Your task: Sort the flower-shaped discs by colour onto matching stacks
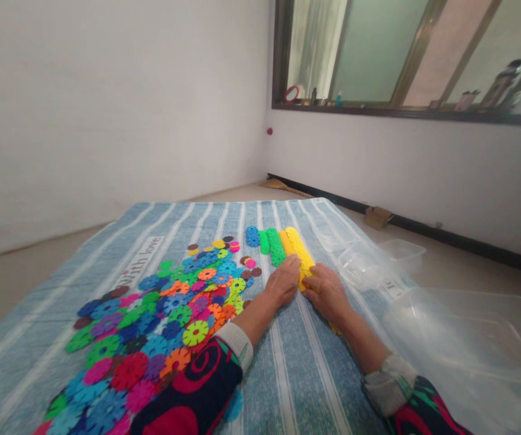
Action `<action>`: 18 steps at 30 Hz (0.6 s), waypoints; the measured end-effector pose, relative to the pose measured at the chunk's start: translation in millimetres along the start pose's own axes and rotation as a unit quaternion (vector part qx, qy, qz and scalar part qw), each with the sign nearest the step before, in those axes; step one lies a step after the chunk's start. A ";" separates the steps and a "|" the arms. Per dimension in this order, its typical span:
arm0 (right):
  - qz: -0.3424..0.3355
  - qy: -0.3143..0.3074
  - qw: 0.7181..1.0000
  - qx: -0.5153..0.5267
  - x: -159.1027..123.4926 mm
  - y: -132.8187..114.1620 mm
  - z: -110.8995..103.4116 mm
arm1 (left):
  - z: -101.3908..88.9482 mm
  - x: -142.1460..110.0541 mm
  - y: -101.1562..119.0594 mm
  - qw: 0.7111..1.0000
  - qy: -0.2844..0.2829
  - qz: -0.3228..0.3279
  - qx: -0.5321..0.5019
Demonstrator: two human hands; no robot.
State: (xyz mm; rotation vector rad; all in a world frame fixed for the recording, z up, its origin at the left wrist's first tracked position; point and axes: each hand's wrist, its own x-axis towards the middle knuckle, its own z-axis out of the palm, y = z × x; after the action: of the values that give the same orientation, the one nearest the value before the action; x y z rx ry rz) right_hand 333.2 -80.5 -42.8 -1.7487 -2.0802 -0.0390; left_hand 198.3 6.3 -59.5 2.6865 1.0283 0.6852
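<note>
1. The yellow row (304, 263) of stacked discs lies lengthwise on the cloth (283, 368), between the two hands.
2. The left hand (285, 279) is half curled, fingers against the row's left side; the right hand (328, 293) is loosely bent against its right side. Whether either alone grips it, I cannot tell.
3. Left of it stand an orange row (283, 239), green rows (275, 246) and a short blue row (252, 236).
4. A loose, many-coloured pile (172, 329) spreads left, partly covered by the left sleeve (192, 386).
5. Clear boxes (464, 296) sit near the right arm; a cardboard box (378, 217) is on the floor.
6. The discs look like smooth plastic, round with notched rims; the cloth is blue, white-striped woven fabric; the boxes are see-through, with rounded corners.
</note>
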 end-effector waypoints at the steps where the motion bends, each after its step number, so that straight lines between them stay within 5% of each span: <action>1: 0.001 0.002 1.000 0.000 0.0 0.4 0.1 | -3.1 -0.4 -0.5 1.000 0.003 0.000 -0.001; 9: 0.008 0.031 0.999 0.014 -0.4 4.7 3.3 | -27.8 -13.4 7.6 0.991 -0.022 -0.103 0.083; 18: 0.008 0.011 1.000 -0.021 -0.2 3.5 3.3 | -20.2 -24.8 21.7 0.988 -0.043 -0.109 0.100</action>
State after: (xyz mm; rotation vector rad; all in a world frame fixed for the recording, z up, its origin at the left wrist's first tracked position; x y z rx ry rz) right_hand 335.6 -79.0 -46.7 -1.7811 -2.0639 -0.0965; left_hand 185.1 -26.3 -43.5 2.6800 1.4080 0.4422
